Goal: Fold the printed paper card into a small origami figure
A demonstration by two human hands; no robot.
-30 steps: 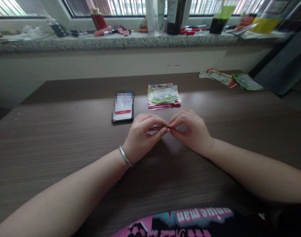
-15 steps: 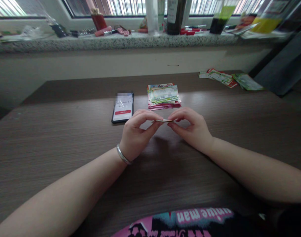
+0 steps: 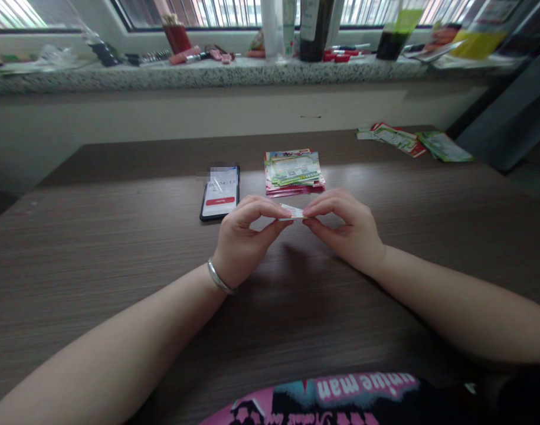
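A small, thin, pale piece of paper or packet (image 3: 293,211) is held just above the desk, between both hands. My left hand (image 3: 249,236) pinches its left end between thumb and fingers, and a silver bangle circles that wrist. Its right end is pinched by my right hand (image 3: 347,230). Most of the piece is seen nearly edge-on, with part of its whitish upper face showing. Just behind the hands lies a stack of green and red printed packets (image 3: 294,171). A phone (image 3: 220,193) with a lit screen lies left of the stack, near my left hand.
More green and red packets (image 3: 400,140) lie at the desk's back right. Behind the brown desk (image 3: 97,236), a stone windowsill (image 3: 234,74) carries bottles, a red container (image 3: 177,38), pens and cups. Printed dark fabric (image 3: 340,401) shows at the bottom edge.
The held piece has tilted, so more of its pale upper face shows between the fingers. My right hand has shifted very slightly. The packets and phone have not moved.
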